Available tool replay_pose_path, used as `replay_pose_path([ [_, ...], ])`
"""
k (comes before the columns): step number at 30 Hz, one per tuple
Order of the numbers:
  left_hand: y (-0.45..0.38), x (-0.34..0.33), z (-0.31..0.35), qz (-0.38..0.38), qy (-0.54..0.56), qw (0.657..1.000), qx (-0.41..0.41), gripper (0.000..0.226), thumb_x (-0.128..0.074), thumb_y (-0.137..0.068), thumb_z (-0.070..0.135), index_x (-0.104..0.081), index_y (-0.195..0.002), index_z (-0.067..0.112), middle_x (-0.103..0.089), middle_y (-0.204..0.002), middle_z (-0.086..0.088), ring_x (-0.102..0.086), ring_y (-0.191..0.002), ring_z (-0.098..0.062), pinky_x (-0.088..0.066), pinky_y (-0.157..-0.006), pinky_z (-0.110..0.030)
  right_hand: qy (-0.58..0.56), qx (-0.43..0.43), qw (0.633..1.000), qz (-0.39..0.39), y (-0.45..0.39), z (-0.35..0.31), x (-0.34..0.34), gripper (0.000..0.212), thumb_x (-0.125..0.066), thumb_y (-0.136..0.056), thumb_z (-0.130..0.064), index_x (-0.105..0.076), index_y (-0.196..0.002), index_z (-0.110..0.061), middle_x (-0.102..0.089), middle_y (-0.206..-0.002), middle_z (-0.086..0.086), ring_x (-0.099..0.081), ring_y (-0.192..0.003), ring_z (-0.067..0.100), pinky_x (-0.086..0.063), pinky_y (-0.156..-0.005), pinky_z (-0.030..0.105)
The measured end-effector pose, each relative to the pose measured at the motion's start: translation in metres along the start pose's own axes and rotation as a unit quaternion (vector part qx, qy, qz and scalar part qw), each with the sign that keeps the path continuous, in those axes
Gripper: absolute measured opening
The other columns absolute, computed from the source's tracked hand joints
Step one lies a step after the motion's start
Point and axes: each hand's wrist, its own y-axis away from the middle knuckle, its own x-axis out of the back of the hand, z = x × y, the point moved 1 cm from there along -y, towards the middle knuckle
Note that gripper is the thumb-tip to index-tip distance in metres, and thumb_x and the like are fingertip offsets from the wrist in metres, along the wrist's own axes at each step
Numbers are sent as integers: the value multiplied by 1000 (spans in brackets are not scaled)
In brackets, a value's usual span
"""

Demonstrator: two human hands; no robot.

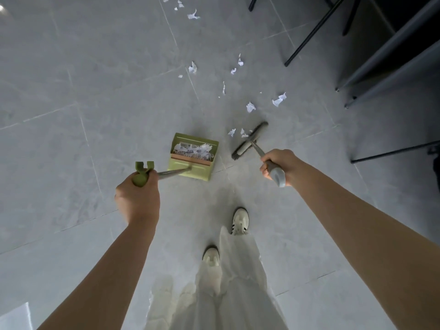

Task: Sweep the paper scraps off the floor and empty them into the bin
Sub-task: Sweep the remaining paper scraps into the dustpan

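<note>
My left hand (pixel 139 198) grips the green top of the long dustpan handle. The green dustpan (pixel 190 167) stands on the grey tile floor ahead of me, and white paper scraps fill its tray. My right hand (pixel 277 166) grips the grey broom handle. The broom head (pixel 250 140) rests on the floor to the right of the dustpan, with small paper scraps (pixel 232 132) lying just left of it. More white scraps (pixel 278 100) are scattered farther ahead, and several lie at the top of the view (pixel 193 15).
Black chair or table legs (pixel 309 36) and grey furniture panels (pixel 390 60) stand at the upper right. Another thin black leg (pixel 392 152) runs along the floor at right. My feet in white shoes (pixel 240 221) stand behind the dustpan.
</note>
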Motion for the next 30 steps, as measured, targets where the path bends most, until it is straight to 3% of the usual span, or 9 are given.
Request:
replay_pose_path([
  [5,-2,-17,35,4,20,1000,23,47,-65,-92,29,-37,-55,21,-32,-51,1,-28,-48,-17,-25,-51,-23,-21,4,1000,20,-6,-55,10,22,-44,-91,11,-40,-78,-6,-35,-75,8,-37,-43,14,-39,-38,15],
  [8,-5,-25,55,3,36,999,26,48,-64,-92,28,-36,-54,21,-31,-52,1,-27,-49,-17,-24,-51,-25,15,7,999,49,-12,-81,18,18,-45,-91,11,-44,-79,-3,-39,-78,11,-41,-50,17,-41,-38,16],
  [11,-16,-31,76,2,50,999,18,49,-65,-92,27,-35,-54,20,-29,-51,1,-25,-50,-17,-23,-51,-25,73,21,994,80,-20,-101,24,21,-45,-88,14,-44,-72,1,-43,-69,12,-42,-36,17,-39,-37,17],
  [14,-32,-37,93,-4,48,999,24,48,-65,-92,27,-36,-55,19,-28,-51,1,-25,-49,-17,-23,-51,-25,121,36,986,110,-36,-120,28,25,-45,-82,17,-43,-66,-2,-41,-64,11,-42,-48,21,-38,-39,21],
  [20,-79,-50,122,-15,42,999,15,47,-66,-91,29,-38,-55,19,-32,-51,1,-27,-48,-19,-25,-51,-25,233,47,955,177,-91,-158,29,18,-57,-79,8,-47,-68,-3,-47,-56,11,-49,-47,23,-42,-61,34],
  [26,-135,-57,148,-21,52,998,-7,45,-67,-90,28,-41,-55,17,-37,-54,-3,-31,-54,-22,-27,-52,-29,333,55,921,195,-141,-202,12,5,-56,-74,0,-51,-73,-3,-51,-64,15,-56,-61,26,-43,-62,33],
  [30,-165,-61,164,-24,45,998,-22,41,-67,-89,30,-46,-55,17,-43,-55,-5,-37,-56,-24,-33,-54,-33,381,36,904,191,-153,-217,-8,6,-55,-70,0,-59,-74,3,-56,-51,15,-60,-63,30,-47,-63,35],
])
